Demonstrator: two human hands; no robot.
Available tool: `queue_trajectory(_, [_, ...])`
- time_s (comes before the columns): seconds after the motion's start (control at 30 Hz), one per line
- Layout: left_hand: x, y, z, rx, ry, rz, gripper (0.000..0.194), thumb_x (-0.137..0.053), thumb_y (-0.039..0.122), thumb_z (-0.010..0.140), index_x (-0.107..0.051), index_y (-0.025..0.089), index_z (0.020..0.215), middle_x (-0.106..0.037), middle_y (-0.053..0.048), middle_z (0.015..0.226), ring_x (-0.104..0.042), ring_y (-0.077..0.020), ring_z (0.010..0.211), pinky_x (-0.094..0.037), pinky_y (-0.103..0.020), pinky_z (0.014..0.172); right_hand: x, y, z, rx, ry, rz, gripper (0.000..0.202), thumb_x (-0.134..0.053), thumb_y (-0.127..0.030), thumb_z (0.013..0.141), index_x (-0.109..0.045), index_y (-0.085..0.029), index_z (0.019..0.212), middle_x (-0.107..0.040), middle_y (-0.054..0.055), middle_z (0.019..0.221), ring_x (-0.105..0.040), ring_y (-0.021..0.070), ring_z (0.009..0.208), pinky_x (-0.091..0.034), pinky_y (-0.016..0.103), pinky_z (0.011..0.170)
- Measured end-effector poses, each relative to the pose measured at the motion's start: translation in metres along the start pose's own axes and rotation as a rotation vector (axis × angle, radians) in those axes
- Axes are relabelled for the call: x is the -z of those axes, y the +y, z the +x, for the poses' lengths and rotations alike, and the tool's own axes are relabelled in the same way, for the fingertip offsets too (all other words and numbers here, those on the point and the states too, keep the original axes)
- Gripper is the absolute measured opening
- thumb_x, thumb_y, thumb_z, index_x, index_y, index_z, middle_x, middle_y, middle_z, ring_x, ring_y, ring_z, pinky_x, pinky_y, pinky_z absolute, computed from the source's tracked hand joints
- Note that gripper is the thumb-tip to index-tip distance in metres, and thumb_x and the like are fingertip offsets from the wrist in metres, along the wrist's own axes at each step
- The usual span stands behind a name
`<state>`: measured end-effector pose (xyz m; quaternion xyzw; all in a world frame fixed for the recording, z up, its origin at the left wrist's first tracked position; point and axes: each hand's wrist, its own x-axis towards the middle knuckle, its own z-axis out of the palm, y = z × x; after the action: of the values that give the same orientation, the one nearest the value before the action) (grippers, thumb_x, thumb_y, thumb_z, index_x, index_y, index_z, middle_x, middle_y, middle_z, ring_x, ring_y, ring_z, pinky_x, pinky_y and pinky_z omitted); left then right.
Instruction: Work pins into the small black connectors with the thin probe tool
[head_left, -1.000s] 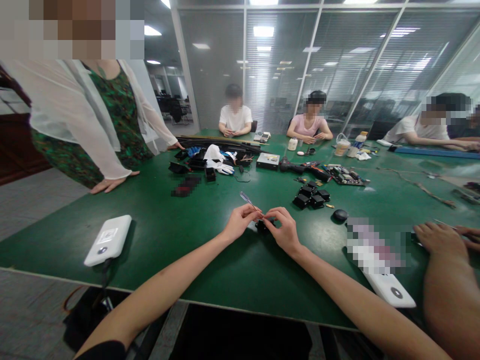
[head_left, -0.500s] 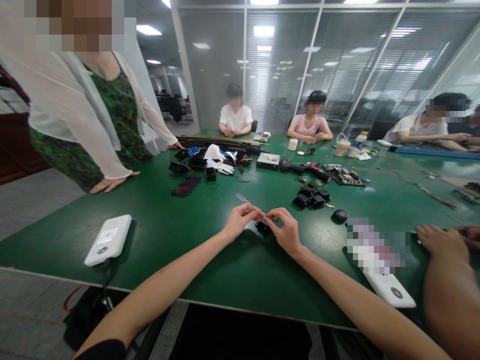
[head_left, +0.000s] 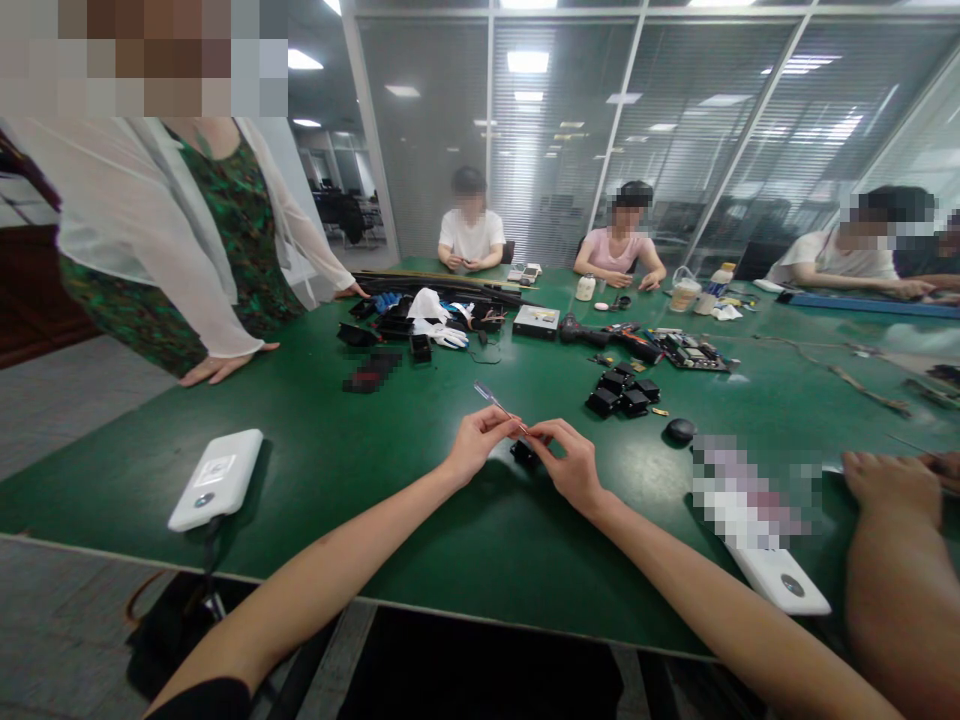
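One slim tool point(head_left: 487, 394) in left hand point(head_left: 480, 442); right hand point(head_left: 568, 456) by black block point(head_left: 522, 455)

Holds the slim tool point(head_left: 484, 391) with its handle slightly further left than a second ago, and a touch higher than half a second ago. Across the way, shows the hands point(head_left: 651, 281) of the pink-shirted person point(head_left: 615, 250) parted, earlier close together. At far right, shows a co-worker's hand point(head_left: 891, 482) shifted slightly rightward.

Ceiling panels point(head_left: 528, 62) glow cool white beyond the far edge of the green table point(head_left: 480, 560), soft glare pales its top right of the middle, wide-angle stretching distorts the view's sides, and coarse pixelation blots several patches.
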<state>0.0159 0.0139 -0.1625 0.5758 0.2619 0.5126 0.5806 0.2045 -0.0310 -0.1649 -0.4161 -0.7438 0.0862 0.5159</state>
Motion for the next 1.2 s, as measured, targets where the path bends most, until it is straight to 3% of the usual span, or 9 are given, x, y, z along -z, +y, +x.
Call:
queue_trajectory(0.27, [-0.0016, 0.0012, -0.0007, 0.005, -0.002, -0.006, 0.036, -0.081, 0.047, 0.078, -0.073, 0.014, 0.089, -0.078, -0.009, 0.092, -0.072, -0.0210, 0.086, -0.056, -0.037, 0.088, 0.0004, 0.0024, -0.0009, -0.003, 0.060, -0.012, 0.009, -0.068, -0.030, 0.094, -0.073, -0.024, 0.091, -0.073, 0.005, 0.089, -0.067, 0.0202, 0.075, -0.057, 0.036, 0.073])
queue_trajectory(0.6, [-0.0004, 0.0029, -0.0014, -0.015, -0.017, 0.012, 0.032, -0.081, 0.044, 0.079, -0.074, 0.014, 0.088, -0.077, -0.008, 0.091, -0.071, -0.0190, 0.084, -0.057, -0.034, 0.086, 0.0012, 0.0028, -0.0008, -0.001, 0.028, -0.025, 0.010, -0.067, -0.031, 0.095, -0.074, -0.025, 0.094, -0.074, 0.005, 0.089, -0.067, 0.0204, 0.075, -0.057, 0.036, 0.074])
queue_trajectory(0.97, [-0.0008, -0.0048, -0.0007, 0.086, -0.048, -0.085, 0.044, -0.082, 0.050, 0.077, -0.069, 0.012, 0.096, -0.078, -0.012, 0.094, -0.075, -0.0226, 0.083, -0.060, -0.038, 0.083, 0.0024, 0.0013, 0.0023, 0.097, 0.064, -0.096, 0.004, -0.070, -0.025, 0.094, -0.074, -0.024, 0.093, -0.074, 0.006, 0.090, -0.064, 0.0234, 0.085, -0.055, 0.040, 0.077])
queue_trajectory(1.2, [-0.0022, -0.0060, -0.0006, 0.097, -0.048, -0.111, 0.042, -0.083, 0.046, 0.077, -0.070, 0.011, 0.097, -0.078, -0.012, 0.093, -0.076, -0.0222, 0.084, -0.060, -0.039, 0.087, 0.0014, 0.0037, 0.0019, 0.060, 0.077, -0.058, 0.004, -0.071, -0.027, 0.092, -0.074, -0.024, 0.091, -0.070, 0.006, 0.091, -0.063, 0.0228, 0.086, -0.053, 0.037, 0.073])
